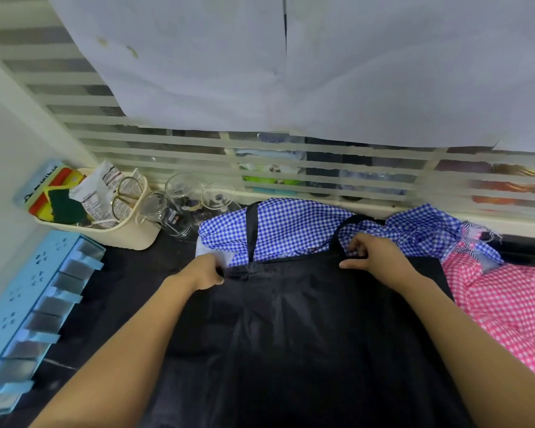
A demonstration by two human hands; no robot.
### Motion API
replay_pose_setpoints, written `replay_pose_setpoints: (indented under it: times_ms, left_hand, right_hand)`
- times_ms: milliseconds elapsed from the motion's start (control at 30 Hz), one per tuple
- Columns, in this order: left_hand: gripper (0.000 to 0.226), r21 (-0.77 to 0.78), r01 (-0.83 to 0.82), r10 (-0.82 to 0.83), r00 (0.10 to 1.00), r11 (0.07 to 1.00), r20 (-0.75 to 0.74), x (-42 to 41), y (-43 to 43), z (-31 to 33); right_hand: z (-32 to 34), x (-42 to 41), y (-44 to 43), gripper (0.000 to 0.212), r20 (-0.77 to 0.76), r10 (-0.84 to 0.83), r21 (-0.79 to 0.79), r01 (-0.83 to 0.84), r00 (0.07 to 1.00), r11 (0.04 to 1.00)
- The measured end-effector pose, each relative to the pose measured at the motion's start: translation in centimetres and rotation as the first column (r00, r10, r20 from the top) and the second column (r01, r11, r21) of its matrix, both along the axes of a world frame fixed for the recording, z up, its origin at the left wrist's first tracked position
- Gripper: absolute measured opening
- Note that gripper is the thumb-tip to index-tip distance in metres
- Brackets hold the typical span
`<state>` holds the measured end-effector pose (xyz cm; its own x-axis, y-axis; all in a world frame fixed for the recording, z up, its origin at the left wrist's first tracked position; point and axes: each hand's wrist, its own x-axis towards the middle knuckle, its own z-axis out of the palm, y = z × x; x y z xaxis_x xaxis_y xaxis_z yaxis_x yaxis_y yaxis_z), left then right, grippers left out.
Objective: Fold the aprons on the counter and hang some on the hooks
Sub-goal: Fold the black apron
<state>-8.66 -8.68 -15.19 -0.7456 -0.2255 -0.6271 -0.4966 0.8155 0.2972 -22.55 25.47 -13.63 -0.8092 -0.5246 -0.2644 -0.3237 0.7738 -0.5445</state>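
On the dark counter (pixel 127 273) in front of you, a black fabric apron (pixel 291 329) lies spread flat, its bib end pointing away from you towards the slatted window. Your left hand (pixel 205 271) has its fingers curled down over the bib's top left corner, gripping the cloth right where the black neck strap (pixel 251 230) joins it. Your right hand (pixel 372 253) holds the opposite top corner: the fingers are bent in and the thumb lies along the edge, pinching the fabric where the strap's other end meets the bib. Neither hand is spread open; both are closed on the same apron, with its top hem drawn fairly straight between them.

The strap's two ends run up from the corners onto a crumpled blue-and-white checked apron (pixel 294 225), which sits just beyond the black one against the window ledge. A pink-and-white checked apron (pixel 504 307) is bunched to your right, touching the black one's edge.

To your left, a light blue rack of grey hooks (pixel 19 307) lies near the counter's edge (flat, not mounted). Behind it stands a cream plastic basket (pixel 133 237) holding gold-handled scissors (pixel 125 193) and packets, with three clear drinking glasses (pixel 183 194) just beside it.
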Motion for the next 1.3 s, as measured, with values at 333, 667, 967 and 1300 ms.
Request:
replay_pose_setpoints:
  times_ms: [333, 667, 967, 1300]
  left_hand:
    - [0.022, 0.348, -0.184, 0.258, 0.949, 0.919, -0.18, -1.6, 3.2, -0.9]
    - [0.017, 0.391, -0.361, 0.459, 0.867, 0.847, -0.194, -0.7, 3.0, -1.0]
    - [0.016, 0.348, -0.358, 0.444, 0.871, 0.866, -0.211, -0.8, 2.6, -0.4]
    - [0.012, 0.354, -0.314, 0.408, 0.883, 0.881, -0.233, -0.8, 2.9, -0.3]
  right_hand:
    - [0.6, -1.0, -1.0, 0.029, 0.085, -0.02, -0.055, 0.024, 0.996, 0.998]
    - [1.2, -1.7, -2.2, 0.063, 0.263, 0.074, 0.012, -0.08, 0.962, 0.997]
    - [2.3, -3.0, -3.6, 0.054, 0.202, 0.144, 0.136, -0.173, 0.969, 0.975]
    - [1.7, -2.7, -5.0, 0.037, 0.229, 0.056, 0.158, -0.094, 0.972, 0.983]
